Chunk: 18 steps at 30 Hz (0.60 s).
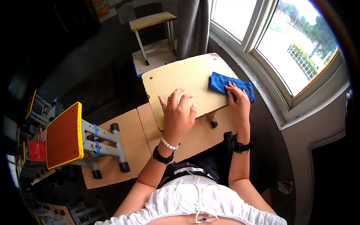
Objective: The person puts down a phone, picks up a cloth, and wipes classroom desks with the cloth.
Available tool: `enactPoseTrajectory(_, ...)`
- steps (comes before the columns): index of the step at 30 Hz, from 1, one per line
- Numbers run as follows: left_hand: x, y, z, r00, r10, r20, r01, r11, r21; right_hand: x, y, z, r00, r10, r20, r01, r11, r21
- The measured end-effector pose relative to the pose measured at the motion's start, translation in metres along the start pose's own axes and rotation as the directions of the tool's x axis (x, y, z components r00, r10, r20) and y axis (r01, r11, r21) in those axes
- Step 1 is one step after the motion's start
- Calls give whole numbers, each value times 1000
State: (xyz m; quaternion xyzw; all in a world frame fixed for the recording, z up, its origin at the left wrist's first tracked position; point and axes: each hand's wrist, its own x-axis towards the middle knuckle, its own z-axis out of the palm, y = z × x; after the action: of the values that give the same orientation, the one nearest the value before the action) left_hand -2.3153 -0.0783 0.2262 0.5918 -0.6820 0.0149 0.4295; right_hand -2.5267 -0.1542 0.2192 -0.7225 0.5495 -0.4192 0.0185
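Observation:
My right hand [239, 102] rests on a folded blue cloth [219, 82], its fingers over the near edge. The cloth lies on the right part of a pale wooden stool seat [180, 73], close to the window side. Over the seat's near left part is my left hand [179, 114], with its fingers spread and holding nothing. Whether its fingertips touch the surface, I cannot tell. One black-capped stool foot [214, 123] shows below the seat, on a light brown desk top [129, 144].
At left, another stool [65, 137] with a reddish-brown seat and yellow rim has its grey legs on the desk. A further stool [153, 20] is beyond, near a grey curtain [193, 28]. The window sill [258, 88] runs along the right. More furniture fills the dark left side.

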Motion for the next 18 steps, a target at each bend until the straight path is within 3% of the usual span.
enactPoseTrajectory(5, 2, 2, -1, 994, 66, -85, -69, 997, -38, -15, -49, 11, 976, -137, 169, 103, 975, 196)
enactPoseTrajectory(8, 2, 0, -4, 987, 90, -133, -114, 975, -189, -32, -94, 18, 879, -303, 369, 181, 926, 331)
enactPoseTrajectory(10, -2, 4, -11, 984, 4, -177, -65, 939, -338, -43, -110, 32, 806, -426, 412, 241, 871, 428)
enactPoseTrajectory(12, -8, 7, -25, 981, -73, -181, 3, 932, -363, -42, -124, 34, 806, -430, 406, 254, 872, 419)
enactPoseTrajectory(14, -13, 1, -35, 979, -51, -197, -1, 967, -256, -38, -123, 39, 821, -423, 382, 245, 867, 435)
enactPoseTrajectory(16, -15, -8, -40, 977, 25, -212, -31, 999, -25, -29, -119, 42, 821, -424, 383, 218, 852, 475)
enactPoseTrajectory(18, -16, -18, -44, 979, 0, -206, 3, 1000, 16, -24, -116, 46, 817, -460, 347, 277, 842, 462)
